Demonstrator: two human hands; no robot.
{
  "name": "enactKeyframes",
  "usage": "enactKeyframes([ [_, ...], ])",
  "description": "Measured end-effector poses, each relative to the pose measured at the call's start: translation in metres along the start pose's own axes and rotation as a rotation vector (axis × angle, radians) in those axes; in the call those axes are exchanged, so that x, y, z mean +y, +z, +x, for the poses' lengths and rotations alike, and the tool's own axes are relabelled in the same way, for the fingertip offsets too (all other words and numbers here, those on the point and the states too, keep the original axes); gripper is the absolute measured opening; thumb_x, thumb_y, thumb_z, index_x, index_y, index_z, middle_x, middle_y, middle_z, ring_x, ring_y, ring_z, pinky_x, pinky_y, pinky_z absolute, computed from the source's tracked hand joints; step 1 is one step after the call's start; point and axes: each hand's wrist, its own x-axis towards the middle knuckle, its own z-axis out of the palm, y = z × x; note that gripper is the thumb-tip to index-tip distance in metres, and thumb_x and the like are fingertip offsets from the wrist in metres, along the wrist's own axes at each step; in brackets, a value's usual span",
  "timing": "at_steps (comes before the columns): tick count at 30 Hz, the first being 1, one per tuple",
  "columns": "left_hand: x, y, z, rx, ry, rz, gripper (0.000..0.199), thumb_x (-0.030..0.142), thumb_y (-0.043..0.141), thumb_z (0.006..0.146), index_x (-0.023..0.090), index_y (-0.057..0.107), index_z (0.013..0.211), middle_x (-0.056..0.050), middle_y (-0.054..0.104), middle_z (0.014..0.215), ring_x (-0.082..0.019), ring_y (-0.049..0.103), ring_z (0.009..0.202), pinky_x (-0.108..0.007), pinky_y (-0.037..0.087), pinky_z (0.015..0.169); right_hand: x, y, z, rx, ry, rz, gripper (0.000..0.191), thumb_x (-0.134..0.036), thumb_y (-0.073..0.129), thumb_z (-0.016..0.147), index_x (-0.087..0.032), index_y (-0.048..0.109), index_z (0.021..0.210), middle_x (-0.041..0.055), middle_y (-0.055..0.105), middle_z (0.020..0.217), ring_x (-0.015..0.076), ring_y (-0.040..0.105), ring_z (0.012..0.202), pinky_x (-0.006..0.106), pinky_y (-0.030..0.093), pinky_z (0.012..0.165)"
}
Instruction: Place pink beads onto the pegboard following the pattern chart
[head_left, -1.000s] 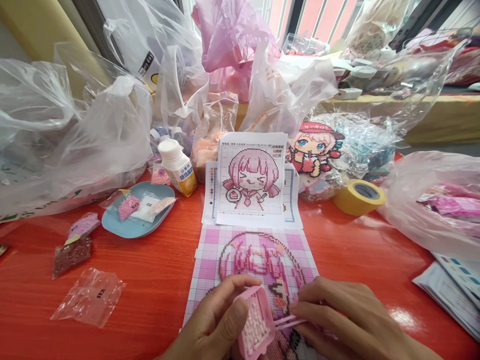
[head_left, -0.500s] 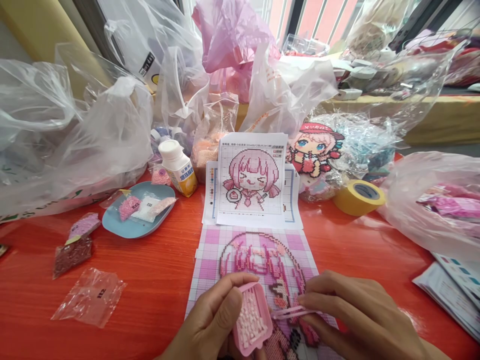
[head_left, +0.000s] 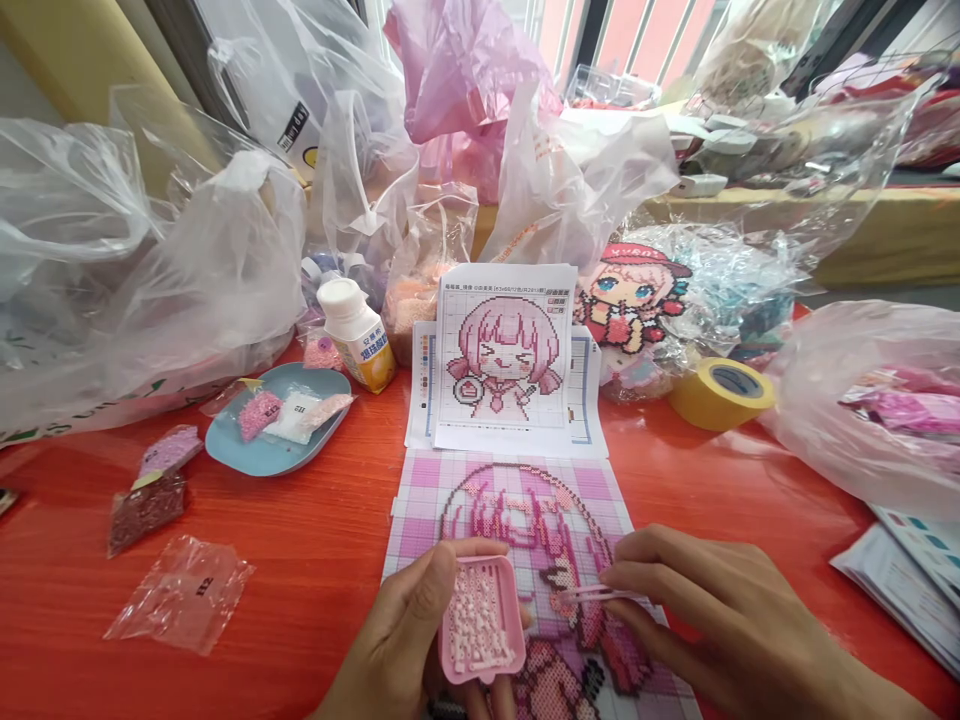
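At the near edge of the worktop (head_left: 315,560), the left hand (head_left: 397,650) grips a small pink bead tray (head_left: 481,620), its fingers (head_left: 431,590) closed around the left rim; the tray carries a layer of pale pink beads. Just beside it, the right hand (head_left: 720,620) pinches pink tweezers (head_left: 596,596), fingers clenched on the shaft, tips pointing left and resting over the beadwork. Whether a bead sits in the tips cannot be told. Both hands work over the pegboard (head_left: 420,490), a pink checked grid lying flat between them. On it, the hair outline and much of the figure's head are laid in pink beads; the grid squares around the figure are bare, and the lower portion is hidden by the hands, so the work appears to be partly done. Directly behind the pegboard lies the printed pattern sheet (head_left: 507,350), showing the complete figure for reference. Further left stand a blue dish (head_left: 225,450) with bead packets and a white bottle (head_left: 355,330); to the right, a yellow tape roll (head_left: 721,392). Plastic bags (head_left: 150,260) fill the far side.
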Motion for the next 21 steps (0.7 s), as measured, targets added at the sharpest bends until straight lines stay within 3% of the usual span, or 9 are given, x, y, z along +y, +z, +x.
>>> enactKeyframes([
  [11,0.0084,0.0073,-0.0064,0.043,-0.007,0.048,0.059,0.062,0.062,0.082,0.012,0.056,0.113,-0.008,0.077,0.080,-0.021,0.071,0.073,-0.027,0.050,0.062,0.0028,-0.0018,-0.0047,-0.057,-0.012,0.051,0.010,-0.023,0.051,0.098,-0.019,0.058,0.094,0.0013,0.061,0.081,0.0097,0.058,0.060,0.024,0.039,0.051],
  [21,0.0065,0.0028,-0.0031,0.068,-0.006,0.081,0.058,0.066,0.063,0.078,0.014,0.063,0.104,-0.007,0.076,0.073,-0.020,0.070,0.063,-0.027,0.052,0.060,0.0050,0.0011,-0.0060,-0.066,-0.020,0.048,0.008,-0.026,0.052,0.097,-0.021,0.057,0.093,-0.0001,0.060,0.079,0.0097,0.055,0.057,0.025,0.036,0.049],
])
